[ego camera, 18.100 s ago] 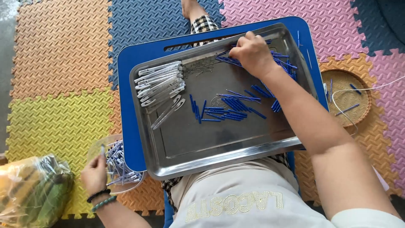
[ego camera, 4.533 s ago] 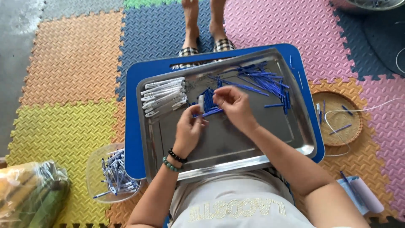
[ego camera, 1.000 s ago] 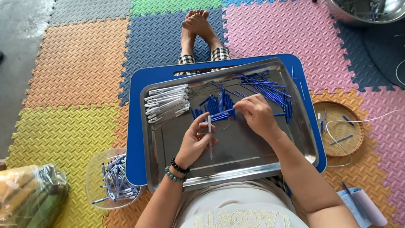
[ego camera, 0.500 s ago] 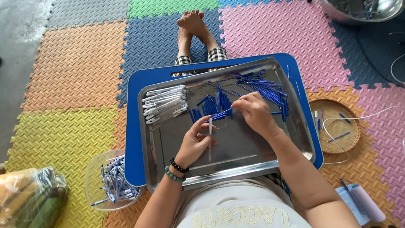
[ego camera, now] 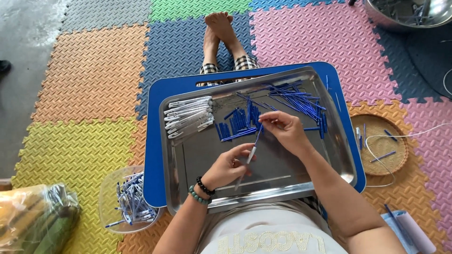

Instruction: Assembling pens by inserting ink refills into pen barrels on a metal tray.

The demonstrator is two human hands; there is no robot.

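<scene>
Your left hand (ego camera: 227, 165) is closed around a slim white pen barrel (ego camera: 246, 162), which slants over the bare middle of the shiny rectangular steel tray (ego camera: 282, 176) on your lap. Your right hand (ego camera: 285, 130) pinches a thin blue ink refill (ego camera: 258, 134) between its fingertips, and the refill's lower end meets the top of the barrel.

The tray rests on a blue plastic lap board (ego camera: 153, 155) whose rim shows all around it. At the tray's far left lies a tidy row of white pen barrels (ego camera: 188, 116). Just beyond your hands sits a small bunch of blue refills (ego camera: 238, 123), and a looser heap of long blue refills (ego camera: 296, 99) spreads across the far right corner, partly behind your right hand.

On the coloured foam mat (ego camera: 89, 80) to the near left, a clear plastic tub (ego camera: 128, 202) holds finished white-and-blue pens. A yellow-green plastic-wrapped bundle (ego camera: 33, 221) lies further left. To the right, a round woven basket (ego camera: 379, 143) holds a few blue pieces, with a white cord (ego camera: 405, 136) looping across it. A steel bowl (ego camera: 409, 14) sits at the far right. Your bare feet (ego camera: 221, 26) are crossed beyond the board.
</scene>
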